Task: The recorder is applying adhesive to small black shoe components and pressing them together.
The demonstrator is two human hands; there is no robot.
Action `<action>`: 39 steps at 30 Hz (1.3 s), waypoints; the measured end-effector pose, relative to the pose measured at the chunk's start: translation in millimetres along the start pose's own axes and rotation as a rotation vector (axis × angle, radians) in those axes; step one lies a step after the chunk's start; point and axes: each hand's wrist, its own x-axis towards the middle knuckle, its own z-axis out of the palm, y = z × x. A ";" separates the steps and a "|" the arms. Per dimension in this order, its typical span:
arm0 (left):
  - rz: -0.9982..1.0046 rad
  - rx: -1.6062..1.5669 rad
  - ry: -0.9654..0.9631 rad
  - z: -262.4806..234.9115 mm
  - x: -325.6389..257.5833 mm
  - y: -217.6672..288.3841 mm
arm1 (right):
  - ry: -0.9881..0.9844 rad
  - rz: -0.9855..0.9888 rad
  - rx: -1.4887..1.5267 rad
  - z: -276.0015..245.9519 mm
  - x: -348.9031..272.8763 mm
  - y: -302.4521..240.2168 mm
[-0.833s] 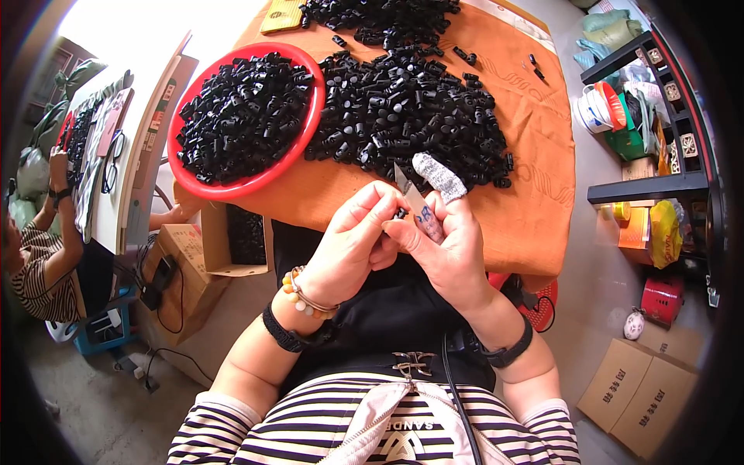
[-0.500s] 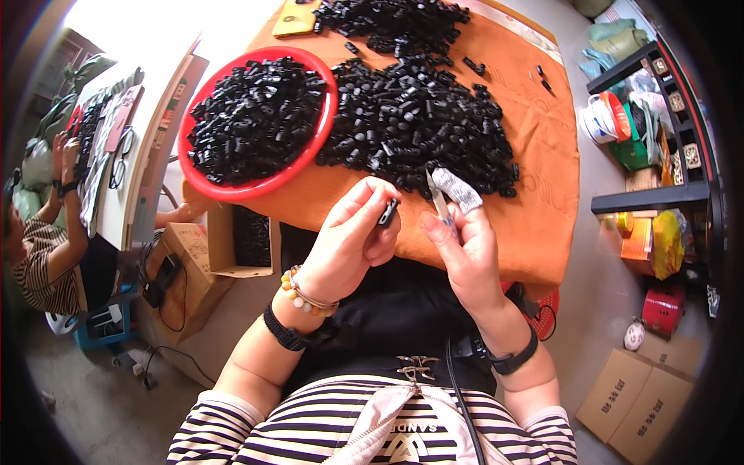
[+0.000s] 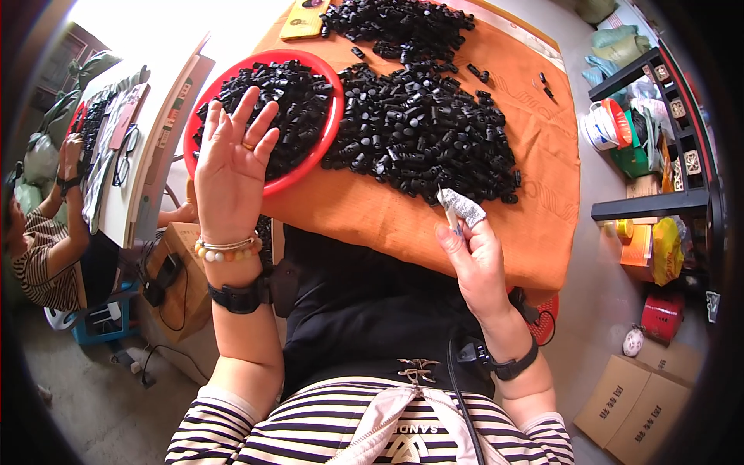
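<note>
My left hand (image 3: 232, 167) is held palm up with its fingers spread over the near left side of a red basin (image 3: 338, 116), and nothing shows in it. Small black plastic parts (image 3: 298, 101) fill the basin. My right hand (image 3: 474, 252) pinches a slim, pale-handled small knife (image 3: 452, 218), its thin tip pointing away from me. A grey knitted finger cover (image 3: 465, 206) sits on that hand's index finger. Just beyond the tip lies a large heap of the same black parts (image 3: 422, 132) on the orange tablecloth (image 3: 535, 225).
A second heap of black parts (image 3: 399, 27) and a yellow box (image 3: 304, 19) lie at the far edge. At left, another person (image 3: 54, 225) works at a white table (image 3: 143, 167). Cardboard boxes (image 3: 632, 403) and a dark shelf (image 3: 651, 203) stand at right.
My left hand has moved left from the middle to the basin and spread its fingers; the black part it held is gone from it. My right hand has shifted slightly toward me.
</note>
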 end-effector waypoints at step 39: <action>-0.673 0.405 -0.294 55.8 -74.1 -80.7 | 0.063 -0.248 -0.369 -6.0 19.8 23.0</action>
